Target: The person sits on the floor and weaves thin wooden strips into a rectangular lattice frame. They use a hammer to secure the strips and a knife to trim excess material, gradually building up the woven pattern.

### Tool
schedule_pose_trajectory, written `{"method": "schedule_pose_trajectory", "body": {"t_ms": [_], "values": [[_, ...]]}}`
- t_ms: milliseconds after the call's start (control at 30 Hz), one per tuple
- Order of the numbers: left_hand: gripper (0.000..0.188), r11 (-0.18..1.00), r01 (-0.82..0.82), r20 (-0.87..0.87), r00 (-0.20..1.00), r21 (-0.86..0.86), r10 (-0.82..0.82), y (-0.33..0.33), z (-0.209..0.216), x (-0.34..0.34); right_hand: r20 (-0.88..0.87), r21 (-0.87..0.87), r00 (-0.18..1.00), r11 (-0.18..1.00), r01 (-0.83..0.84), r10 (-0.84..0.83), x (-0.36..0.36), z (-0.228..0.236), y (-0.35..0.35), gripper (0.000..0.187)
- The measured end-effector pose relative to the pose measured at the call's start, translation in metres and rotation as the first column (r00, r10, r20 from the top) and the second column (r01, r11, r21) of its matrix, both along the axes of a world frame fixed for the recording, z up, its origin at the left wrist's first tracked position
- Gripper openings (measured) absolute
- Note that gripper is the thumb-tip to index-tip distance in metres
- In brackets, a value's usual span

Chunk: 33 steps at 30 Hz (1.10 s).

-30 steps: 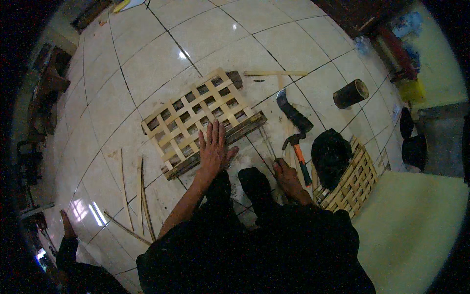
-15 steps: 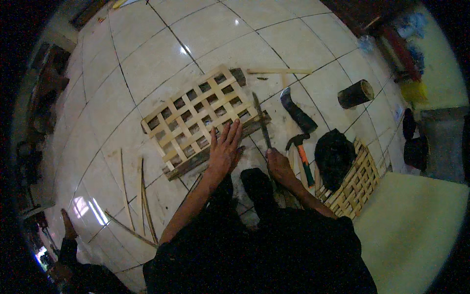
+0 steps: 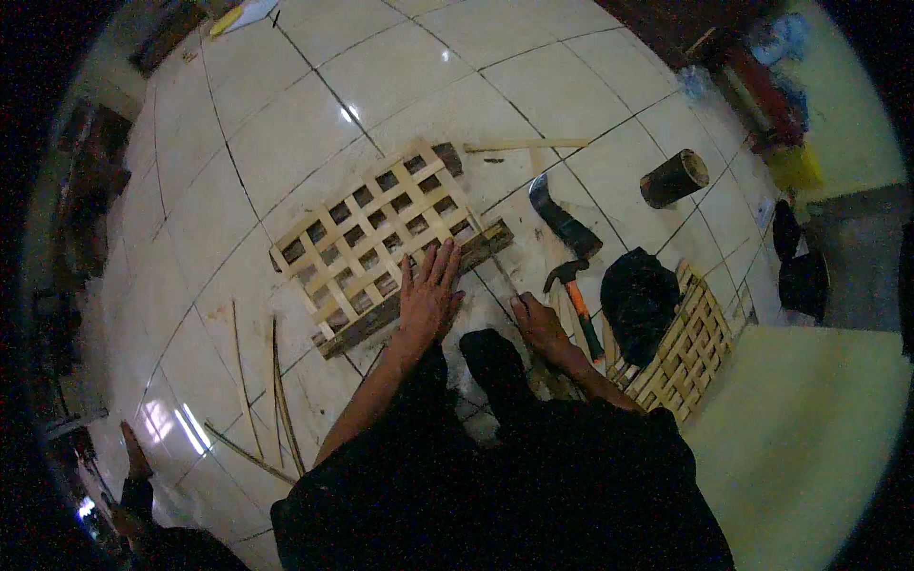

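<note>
A lattice of pale woven bamboo strips [image 3: 373, 246] lies over a rough wooden board [image 3: 367, 325] on the tiled floor in front of me. My left hand [image 3: 428, 297] presses on the lattice's near edge, its fingers stretched out. My right hand [image 3: 545, 328] is closed round the handle end of a long narrow-bladed knife [image 3: 502, 269]. Its blade slants up and left to the lattice's right edge and looks blurred, so I cannot tell whether it touches the strips. My fist hides the handle.
To the right lie a curved dark blade [image 3: 564, 221], a claw hammer [image 3: 577, 300], a black bundle [image 3: 640, 305], a second lattice [image 3: 687, 354] and a short log [image 3: 674, 178]. Thin strips [image 3: 276, 400] lie left. Another person's foot [image 3: 136, 449] shows lower left.
The knife's blade has swung from beside the lattice to its right edge. My left hand stays flat on the strips. The whole view has shifted slightly.
</note>
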<state>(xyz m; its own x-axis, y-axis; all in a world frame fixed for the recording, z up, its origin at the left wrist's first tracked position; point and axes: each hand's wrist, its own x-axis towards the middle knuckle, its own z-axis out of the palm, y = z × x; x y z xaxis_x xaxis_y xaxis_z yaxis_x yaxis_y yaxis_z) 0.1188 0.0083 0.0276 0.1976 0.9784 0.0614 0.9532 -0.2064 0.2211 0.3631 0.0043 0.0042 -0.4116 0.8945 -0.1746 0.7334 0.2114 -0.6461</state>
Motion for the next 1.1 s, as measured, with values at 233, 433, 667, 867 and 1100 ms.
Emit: {"method": "schedule_pose_trajectory", "body": {"t_ms": [233,433,667,867,1100], "values": [[0.073,0.995,-0.03,0.052,0.998,0.096,0.025,-0.003,-0.024,-0.015,0.086,-0.225,0.972,0.946,0.233,-0.219,0.033,0.07,-0.041,0.041],[0.068,0.979,-0.071,0.119,0.992,0.192,0.049,0.003,-0.023,-0.013,0.228,-0.21,0.966,0.962,0.172,-0.123,0.051,0.058,-0.052,0.043],[0.073,0.986,-0.071,0.098,0.994,0.153,0.056,0.007,-0.009,-0.014,-0.157,-0.397,0.987,0.917,-0.03,-0.036,0.069,0.034,-0.041,0.066],[0.074,0.989,-0.059,0.058,0.997,0.137,0.051,0.012,-0.012,-0.017,-0.088,-0.62,0.99,0.784,0.032,-0.11,0.054,0.052,-0.028,0.072],[0.068,0.993,-0.028,0.088,0.996,0.113,0.018,0.017,-0.02,-0.018,-0.122,-0.564,0.985,0.825,0.033,-0.123,0.062,0.031,-0.035,0.068]]}}
